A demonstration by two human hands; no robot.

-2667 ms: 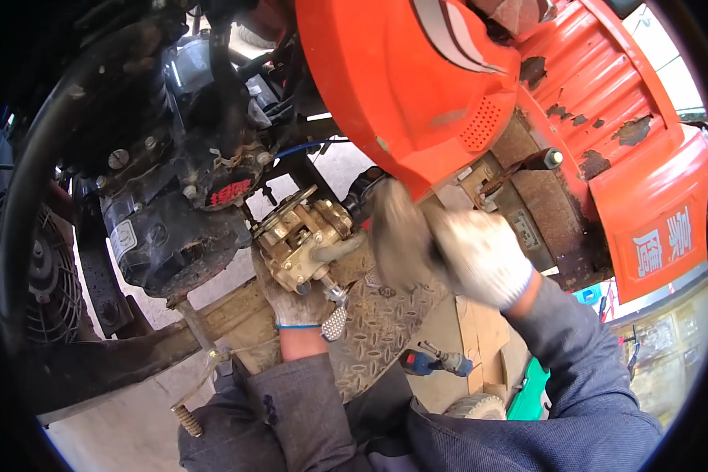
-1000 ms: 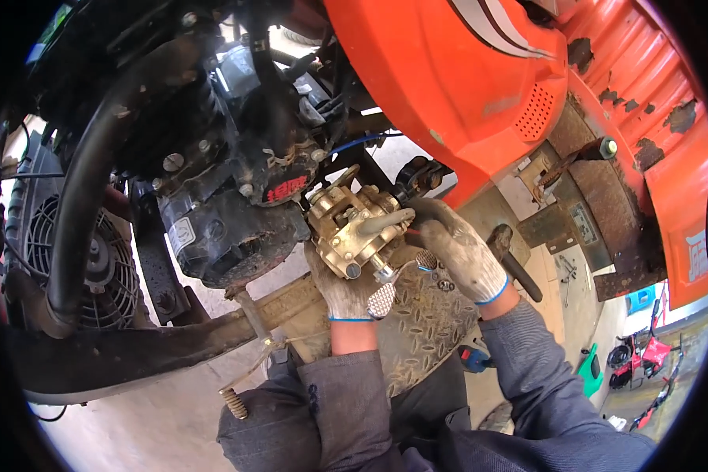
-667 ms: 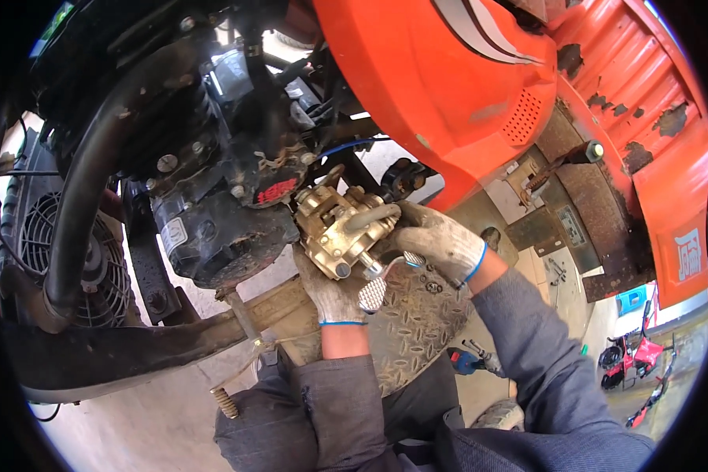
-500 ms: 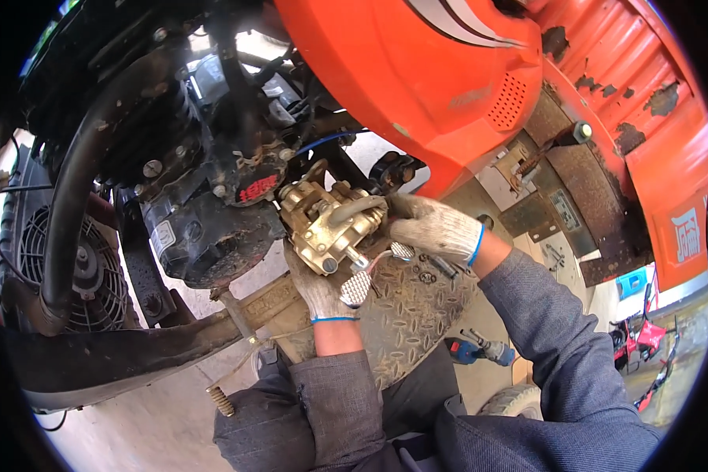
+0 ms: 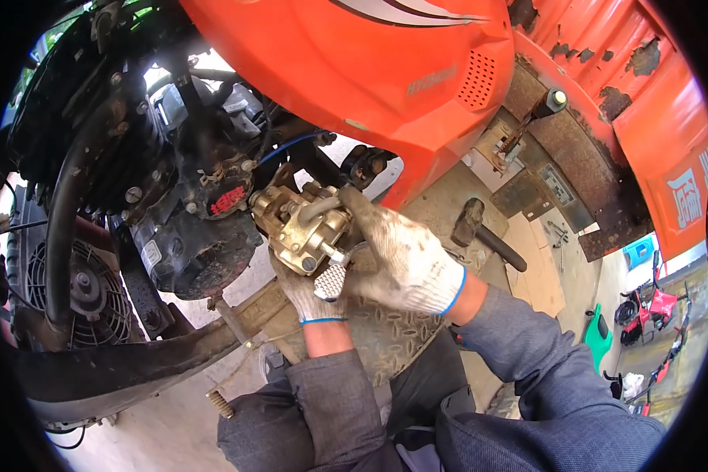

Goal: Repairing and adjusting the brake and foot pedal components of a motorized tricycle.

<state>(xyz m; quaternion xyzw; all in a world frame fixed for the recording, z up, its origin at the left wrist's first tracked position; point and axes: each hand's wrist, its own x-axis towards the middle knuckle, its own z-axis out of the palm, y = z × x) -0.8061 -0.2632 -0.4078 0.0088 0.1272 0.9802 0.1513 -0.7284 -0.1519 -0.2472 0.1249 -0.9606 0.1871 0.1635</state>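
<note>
A brass-coloured metal gear housing (image 5: 300,234) with a curved lever on top sits against the right side of the dark, dirty engine (image 5: 193,256). My left hand (image 5: 313,299), in a white knit glove, grips it from below; the fingers are hidden behind it. On its right side, my gloved right hand (image 5: 409,263) has its fingers bent against the housing near the lever, the fingertips soiled dark. From the housing's lower end a shaft sticks out beside a checkered metal foot pedal (image 5: 330,283), which lies in front of my left glove.
Orange bodywork (image 5: 370,86) overhangs the far side. A hammer (image 5: 470,223) lies on the cardboard to the right. Below my hands is a treadplate step (image 5: 389,338). A black frame beam (image 5: 118,362) and a fan (image 5: 82,295) stand at left.
My right hand has come lower and turned across the housing's front right, now covering one of the pedal pads. The view has shifted, bringing the hammer into sight; the housing stays by the engine.
</note>
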